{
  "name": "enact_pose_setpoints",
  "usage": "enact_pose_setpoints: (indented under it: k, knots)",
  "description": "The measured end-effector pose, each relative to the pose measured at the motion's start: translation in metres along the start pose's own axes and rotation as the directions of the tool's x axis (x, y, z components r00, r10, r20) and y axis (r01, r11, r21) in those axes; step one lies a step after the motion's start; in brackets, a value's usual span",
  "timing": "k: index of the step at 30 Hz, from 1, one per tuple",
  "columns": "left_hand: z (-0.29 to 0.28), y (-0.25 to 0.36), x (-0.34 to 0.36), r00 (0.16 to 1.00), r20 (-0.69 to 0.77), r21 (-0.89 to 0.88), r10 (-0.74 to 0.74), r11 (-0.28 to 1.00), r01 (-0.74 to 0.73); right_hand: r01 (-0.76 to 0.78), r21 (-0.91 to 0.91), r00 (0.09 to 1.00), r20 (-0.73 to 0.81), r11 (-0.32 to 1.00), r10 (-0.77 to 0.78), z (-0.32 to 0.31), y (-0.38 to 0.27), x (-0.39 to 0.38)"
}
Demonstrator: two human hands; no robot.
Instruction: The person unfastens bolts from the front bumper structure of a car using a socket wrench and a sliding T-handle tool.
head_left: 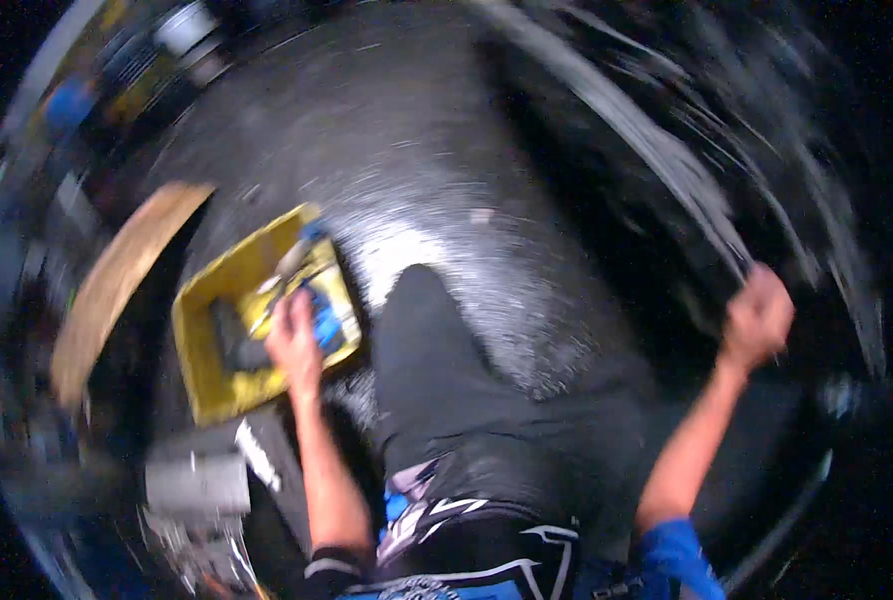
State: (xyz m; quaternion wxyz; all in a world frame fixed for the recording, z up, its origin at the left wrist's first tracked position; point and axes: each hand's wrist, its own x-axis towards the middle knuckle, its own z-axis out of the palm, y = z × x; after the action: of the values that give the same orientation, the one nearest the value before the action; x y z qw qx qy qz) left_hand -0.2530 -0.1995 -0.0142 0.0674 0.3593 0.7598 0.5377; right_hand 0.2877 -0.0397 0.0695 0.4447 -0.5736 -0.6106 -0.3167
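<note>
My left hand (295,340) reaches into a yellow plastic bin (195,345) on the floor to my left, its fingers drawn together and blurred. Next to those fingers is a slim tool-like thing with a pale end (293,262); its kind is not clear. Blue items (325,318) and a dark grey block-like piece (232,335) lie inside the bin. Out to the right, my right hand (760,312) is closed in a fist beside the end of a long greyish metal edge (682,170). Whatever the fist grips is smeared by motion.
A curved-looking wooden board (127,285) lies left of the bin. Below the bin is a grey boxy piece (199,485). My knee (417,300) juts forward over the dark, shiny floor (367,130). A white container (187,28) stands far left.
</note>
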Motion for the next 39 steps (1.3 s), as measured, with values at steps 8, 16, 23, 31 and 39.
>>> enact_pose_setpoints:
  k: [8, 16, 23, 31, 39]
  knots:
    - [0.070, 0.016, -0.044, 0.919, 0.328, -0.010, 0.218, 0.974, -0.228, -0.067, 0.513, 0.953, -0.220, 0.856, 0.207, -0.028, 0.021, 0.001]
    - [0.107, 0.058, -0.037, 0.839, 0.525, -0.062, 0.142, 0.990, -0.129, -0.408, 0.910, 0.217, 0.173, -0.072, 0.961, -0.047, 0.169, -0.053]
    - [0.122, 0.059, -0.050, 0.832, 0.499, -0.090, 0.245, 0.969, -0.232, -0.185, 0.903, 0.336, 0.430, -0.389, 0.838, -0.018, 0.179, -0.021]
    - [0.110, 0.021, -0.045, 0.813, 0.569, 0.056, 0.121, 0.981, -0.186, -0.465, 0.864, 0.271, 0.345, -0.192, 0.899, -0.037, 0.141, -0.063]
    - [0.112, 0.022, -0.046, 0.750, 0.658, 0.080, 0.059, 0.986, -0.148, -0.664, 0.714, 0.236, 0.479, -0.220, 0.845, -0.032, 0.146, -0.068]
